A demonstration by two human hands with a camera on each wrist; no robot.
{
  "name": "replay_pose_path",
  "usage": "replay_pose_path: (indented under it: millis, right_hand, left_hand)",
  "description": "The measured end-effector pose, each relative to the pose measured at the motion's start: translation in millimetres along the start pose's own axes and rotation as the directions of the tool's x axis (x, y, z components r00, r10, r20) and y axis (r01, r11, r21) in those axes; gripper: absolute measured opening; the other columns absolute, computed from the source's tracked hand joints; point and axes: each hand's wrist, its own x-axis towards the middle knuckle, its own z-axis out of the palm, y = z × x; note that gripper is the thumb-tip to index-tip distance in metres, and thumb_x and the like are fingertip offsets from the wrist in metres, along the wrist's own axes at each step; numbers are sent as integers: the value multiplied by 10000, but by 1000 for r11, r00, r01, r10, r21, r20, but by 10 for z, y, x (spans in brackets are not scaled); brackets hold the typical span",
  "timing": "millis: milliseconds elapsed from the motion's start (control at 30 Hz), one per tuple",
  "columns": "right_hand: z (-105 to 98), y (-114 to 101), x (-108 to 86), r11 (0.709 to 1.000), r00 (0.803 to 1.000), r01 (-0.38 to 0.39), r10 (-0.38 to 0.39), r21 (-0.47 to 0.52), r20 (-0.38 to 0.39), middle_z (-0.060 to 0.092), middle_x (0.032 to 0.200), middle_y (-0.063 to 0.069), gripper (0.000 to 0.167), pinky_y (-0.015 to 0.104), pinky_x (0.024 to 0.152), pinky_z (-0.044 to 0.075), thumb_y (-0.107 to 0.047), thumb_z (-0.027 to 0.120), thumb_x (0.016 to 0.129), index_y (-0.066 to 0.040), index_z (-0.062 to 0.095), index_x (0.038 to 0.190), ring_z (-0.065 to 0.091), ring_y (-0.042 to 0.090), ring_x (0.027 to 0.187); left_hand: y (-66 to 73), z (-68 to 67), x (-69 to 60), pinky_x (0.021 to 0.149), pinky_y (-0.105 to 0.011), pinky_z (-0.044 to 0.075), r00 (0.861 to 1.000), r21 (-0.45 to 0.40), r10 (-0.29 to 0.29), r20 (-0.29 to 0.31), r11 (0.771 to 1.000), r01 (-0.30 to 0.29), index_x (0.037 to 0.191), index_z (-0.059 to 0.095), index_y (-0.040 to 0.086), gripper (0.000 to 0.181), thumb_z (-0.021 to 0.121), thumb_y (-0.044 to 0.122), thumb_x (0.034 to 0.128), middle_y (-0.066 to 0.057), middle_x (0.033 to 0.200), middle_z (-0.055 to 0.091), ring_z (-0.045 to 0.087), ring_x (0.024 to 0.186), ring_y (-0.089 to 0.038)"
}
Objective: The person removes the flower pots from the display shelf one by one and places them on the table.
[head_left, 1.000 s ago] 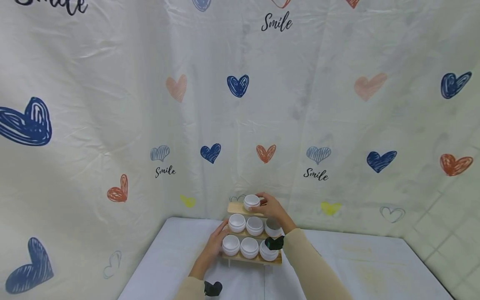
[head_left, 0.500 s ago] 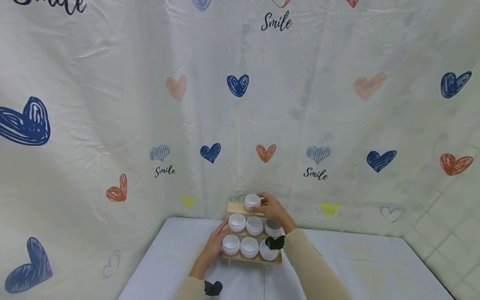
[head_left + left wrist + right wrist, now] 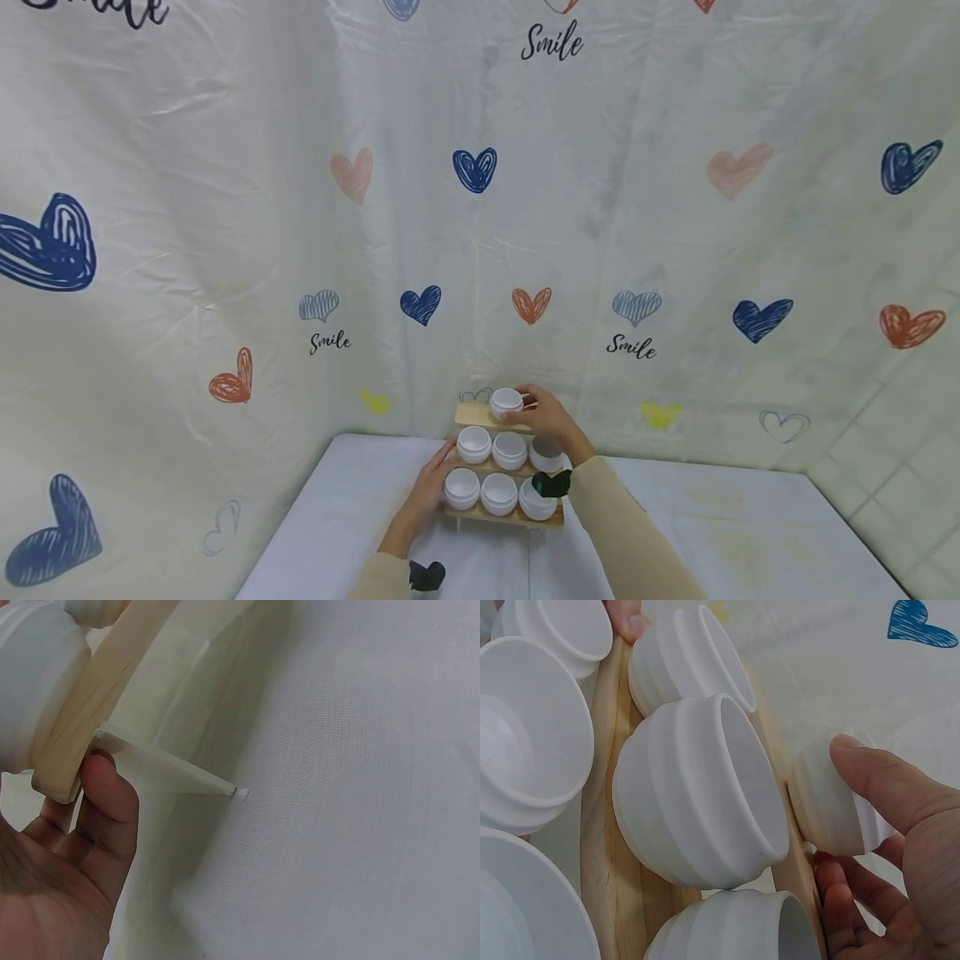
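A three-tiered wooden display stand [image 3: 471, 414] bears several small white bowls with ribbed sides. My right hand [image 3: 546, 414] holds one white bowl [image 3: 506, 402] on the top tier. In the right wrist view the thumb [image 3: 877, 776] lies along this bowl's side and the fingers [image 3: 855, 892] curl beneath it, close to the shelf edge. At the stand's left side, my left hand [image 3: 429, 483] grips the end of a wooden shelf [image 3: 64, 765], as the left wrist view shows. White bowls [image 3: 474, 446] line the middle tier, and more bowls [image 3: 498, 494] line the bottom tier.
The stand sits on a white-covered table [image 3: 675, 517] against a curtain [image 3: 480, 242] printed with hearts and "Smile". A translucent support [image 3: 169, 761] slants from the shelf's underside. Dark bands [image 3: 427, 577] are on both wrists.
My right hand has shifted the top-tier bowl slightly to the right along the shelf. The left hand keeps its place on the stand.
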Motion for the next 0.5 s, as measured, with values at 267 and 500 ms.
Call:
replay_pose_path:
  millis: [267,500]
  right_hand:
    - [-25,6,-2,1000,1000,19,-19,13,10,638,1298,135,623,488,1005,541,-318,850,841,-91,589,1360,593,309,1183]
    - [-48,32,7,999,1000,25,-26,44,11,650,1277,110,584,464,1001,539,-310,844,849,-96,604,1336,598,287,1171]
  left_hand:
    - [-7,-6,18,1240,-691,139,1000,-6,9,4,1000,-9,1607,347,199,565,455,366,1079,-102,1685,302,178,1574,-430]
    - [-12,-8,17,1244,-686,131,1000,-6,11,5,1000,-11,1610,338,187,560,444,345,1084,-103,1687,298,170,1575,-430]
